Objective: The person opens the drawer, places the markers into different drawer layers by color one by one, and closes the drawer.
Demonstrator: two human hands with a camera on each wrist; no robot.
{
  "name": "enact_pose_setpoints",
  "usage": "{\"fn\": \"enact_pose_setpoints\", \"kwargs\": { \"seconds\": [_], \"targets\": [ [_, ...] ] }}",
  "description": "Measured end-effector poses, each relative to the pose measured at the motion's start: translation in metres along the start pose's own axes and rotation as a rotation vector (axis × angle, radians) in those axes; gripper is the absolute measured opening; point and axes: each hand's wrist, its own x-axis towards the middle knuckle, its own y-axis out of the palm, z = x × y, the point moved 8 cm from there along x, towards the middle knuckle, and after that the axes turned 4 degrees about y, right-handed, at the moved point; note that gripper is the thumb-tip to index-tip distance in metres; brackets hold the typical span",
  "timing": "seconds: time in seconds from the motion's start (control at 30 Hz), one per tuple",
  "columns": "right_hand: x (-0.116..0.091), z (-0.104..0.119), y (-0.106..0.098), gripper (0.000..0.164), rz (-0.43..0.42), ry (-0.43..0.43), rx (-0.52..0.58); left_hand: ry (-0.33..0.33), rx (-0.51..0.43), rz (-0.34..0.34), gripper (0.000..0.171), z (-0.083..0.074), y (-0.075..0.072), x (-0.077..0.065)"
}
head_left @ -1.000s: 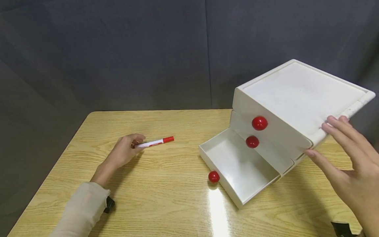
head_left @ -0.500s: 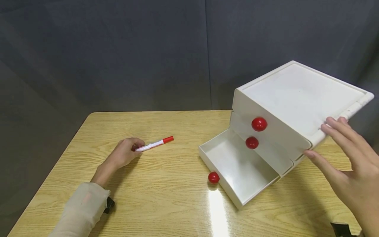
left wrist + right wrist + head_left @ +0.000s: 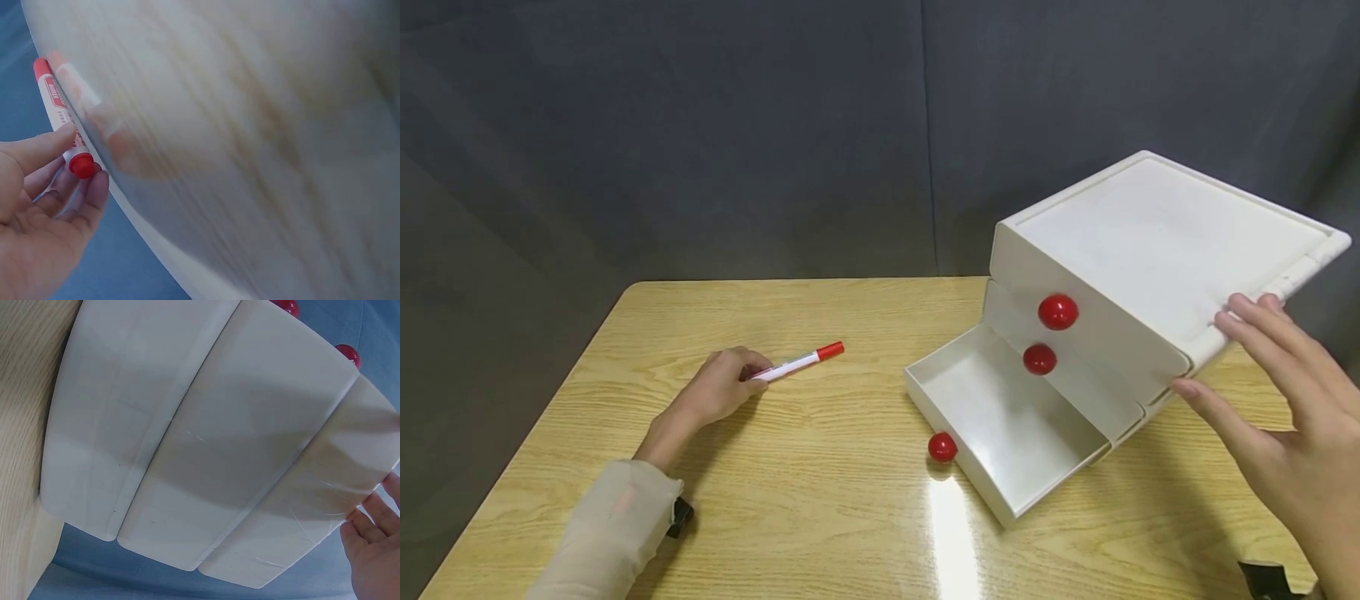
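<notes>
In the head view, my left hand (image 3: 718,387) pinches a white marker with a red cap (image 3: 797,364) close over the table, left of centre. The left wrist view has the marker (image 3: 56,103) between thumb and fingers, its red end plug facing the camera. At the right, a white drawer unit (image 3: 1165,242) with three drawers and red ball knobs stands turned at an angle. My right hand (image 3: 1292,417) rests its fingertips on the unit's top edge, the thumb touching lower down. The bottom drawer (image 3: 1007,417) is pulled out, with nothing visible inside.
A wood-grain table (image 3: 820,483) carries everything. The bottom drawer's red knob (image 3: 942,447) juts out toward the middle of the table. Behind the far edge hangs a dark grey curtain (image 3: 775,142). The unit's side panels (image 3: 206,425) fill much of the right wrist view.
The left hand has shifted slightly with the marker, whose cap end points a little more upward in the head view. My right hand and the drawer unit have stayed in place.
</notes>
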Motion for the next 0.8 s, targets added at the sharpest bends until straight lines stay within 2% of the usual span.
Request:
{"fn": "enact_pose_setpoints", "kwargs": {
  "seconds": [0.33, 0.8],
  "targets": [
    [-0.001, -0.004, -0.002, 0.074, 0.014, 0.012, -0.018, 0.017, -0.015, -0.035, 0.02, -0.018, -0.003, 0.002],
    [-0.001, -0.004, -0.002, 0.075, 0.016, 0.015, -0.01, 0.106, -0.007, -0.075, 0.021, -0.065, -0.011, 0.005]
  ]
}}
